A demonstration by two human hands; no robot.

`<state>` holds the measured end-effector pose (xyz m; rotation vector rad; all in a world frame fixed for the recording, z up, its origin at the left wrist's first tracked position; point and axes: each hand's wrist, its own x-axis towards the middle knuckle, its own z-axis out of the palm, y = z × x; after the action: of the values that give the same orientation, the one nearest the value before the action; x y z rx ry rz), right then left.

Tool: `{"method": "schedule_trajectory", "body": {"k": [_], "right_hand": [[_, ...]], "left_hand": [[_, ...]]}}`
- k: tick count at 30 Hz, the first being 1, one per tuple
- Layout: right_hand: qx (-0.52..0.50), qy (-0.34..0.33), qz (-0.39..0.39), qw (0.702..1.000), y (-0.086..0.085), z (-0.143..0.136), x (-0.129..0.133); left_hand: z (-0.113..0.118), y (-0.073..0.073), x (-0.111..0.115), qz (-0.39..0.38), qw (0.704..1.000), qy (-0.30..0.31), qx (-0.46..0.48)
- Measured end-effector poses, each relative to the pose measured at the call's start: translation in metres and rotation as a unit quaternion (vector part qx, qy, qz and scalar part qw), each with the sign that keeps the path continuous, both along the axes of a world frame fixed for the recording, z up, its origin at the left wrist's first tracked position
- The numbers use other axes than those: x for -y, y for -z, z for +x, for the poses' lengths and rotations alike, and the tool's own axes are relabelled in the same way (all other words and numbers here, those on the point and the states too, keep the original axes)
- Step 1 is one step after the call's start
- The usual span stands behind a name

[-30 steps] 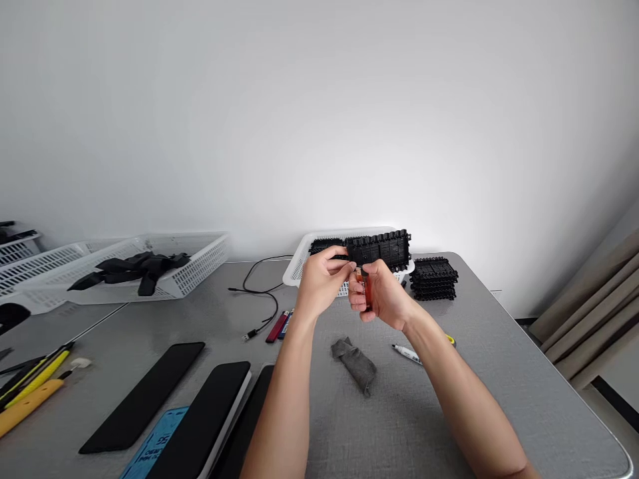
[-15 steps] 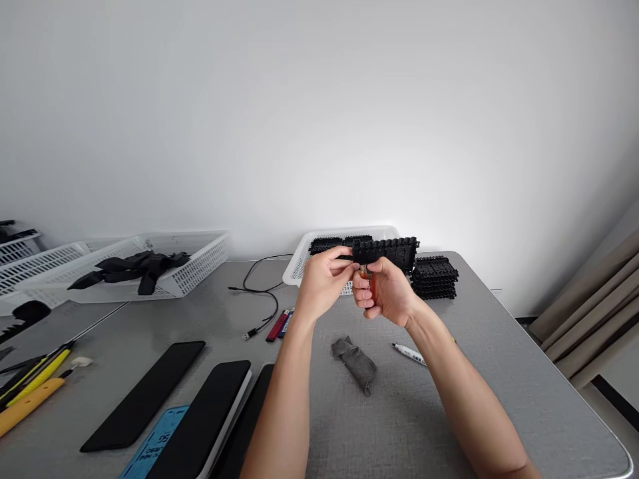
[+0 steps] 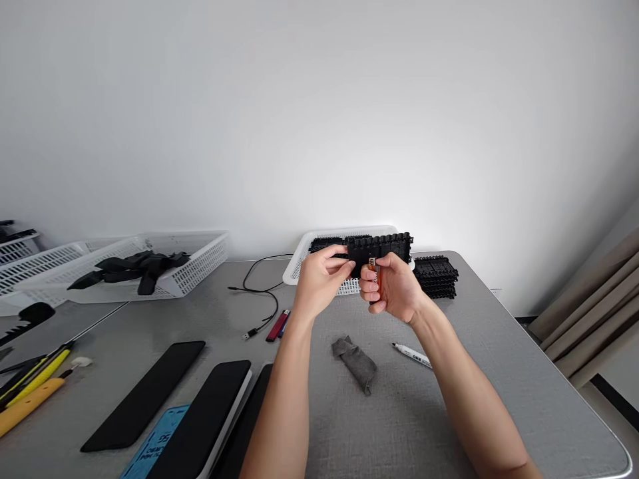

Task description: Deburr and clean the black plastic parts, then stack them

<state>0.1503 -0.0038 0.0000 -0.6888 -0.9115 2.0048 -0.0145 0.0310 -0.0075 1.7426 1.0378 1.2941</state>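
My left hand (image 3: 319, 283) pinches the left end of a long black ribbed plastic part (image 3: 380, 249), held up above the grey table (image 3: 449, 412). My right hand (image 3: 394, 291) is closed around an orange lighter (image 3: 374, 275), its top just under the black part. Both hands meet in front of a white basket (image 3: 299, 261) that holds more black parts. A stack of similar black parts (image 3: 436, 276) sits on the table just right of the basket.
A grey cloth (image 3: 355, 363) and a white marker (image 3: 412, 355) lie near my forearms. Two more lighters (image 3: 277, 325) and a black cable (image 3: 259, 293) lie left of my hands. Black phones (image 3: 144, 395), yellow cutters (image 3: 30, 382) and white baskets (image 3: 170, 279) fill the left side.
My right hand with the lighter has shifted slightly right and up. The black part has turned a little in my left hand, showing more of its face.
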Motion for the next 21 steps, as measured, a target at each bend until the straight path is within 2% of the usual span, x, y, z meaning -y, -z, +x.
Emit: {"method": "schedule_trajectory", "body": {"k": [13,21], "right_hand": [[-0.062,0.052,-0.009,0.997,-0.005,0.036,-0.005],[-0.051,0.058,0.017,0.997,-0.005,0.047,-0.004]], "left_hand": [[-0.006,0.002,-0.005,-0.025,0.998,-0.017,0.049],[-0.007,0.003,-0.005,-0.030,0.998,-0.019,0.055]]}}
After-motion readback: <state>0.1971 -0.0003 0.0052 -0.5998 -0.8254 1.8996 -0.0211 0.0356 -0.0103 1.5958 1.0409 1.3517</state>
